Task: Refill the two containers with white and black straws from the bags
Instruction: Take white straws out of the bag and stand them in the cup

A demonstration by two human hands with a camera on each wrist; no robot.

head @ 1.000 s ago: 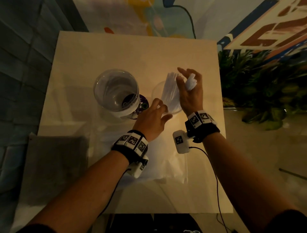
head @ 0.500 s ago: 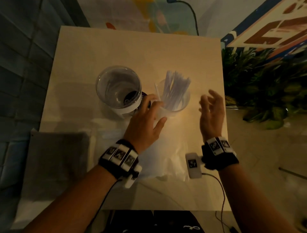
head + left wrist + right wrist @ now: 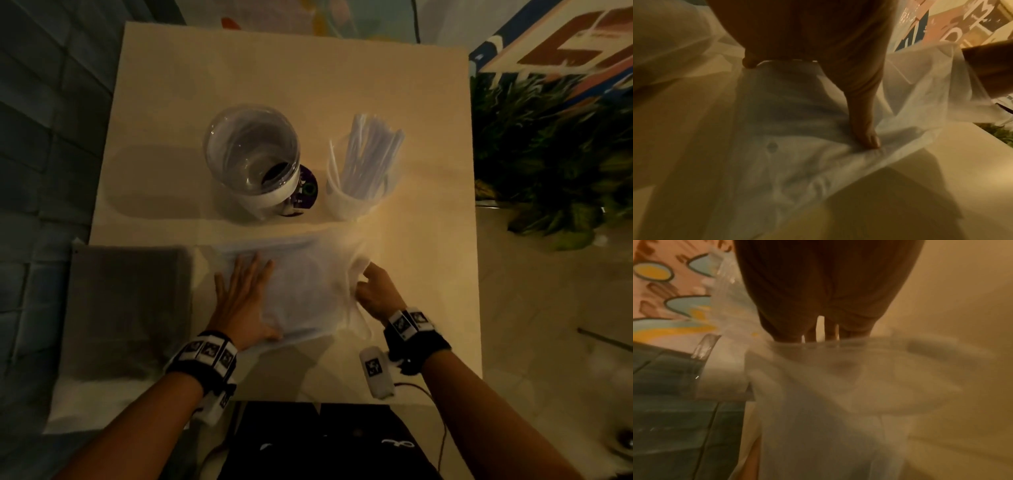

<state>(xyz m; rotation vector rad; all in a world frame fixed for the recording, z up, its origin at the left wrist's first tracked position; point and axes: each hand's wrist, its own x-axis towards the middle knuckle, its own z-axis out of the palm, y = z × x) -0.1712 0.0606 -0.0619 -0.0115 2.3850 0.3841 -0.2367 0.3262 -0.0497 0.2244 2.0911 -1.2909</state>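
Note:
A translucent bag of white straws (image 3: pixel 308 287) lies on the near half of the table (image 3: pixel 274 68). My left hand (image 3: pixel 245 291) presses flat on the bag's left part, fingers straight; the left wrist view shows its thumb (image 3: pixel 864 126) on the plastic (image 3: pixel 787 133). My right hand (image 3: pixel 375 291) grips the bag's lifted right edge with curled fingers, which the plastic (image 3: pixel 828 402) partly hides in the right wrist view. Behind stand a clear container (image 3: pixel 253 157) without straws and a smaller one (image 3: pixel 359 202) holding white straws (image 3: pixel 370 150). A dark bag (image 3: pixel 130 308) lies at the near left.
A purple round object (image 3: pixel 306 192) sits between the two containers. Green plants (image 3: pixel 548 154) stand just past the table's right edge. The dark bag overhangs the table's left side. A cable (image 3: pixel 442 428) runs from my right wrist.
Both hands have drawn back from the containers to the white straw bag. The left hand left the smaller container and lies flat on the bag; the right now grips its right edge.

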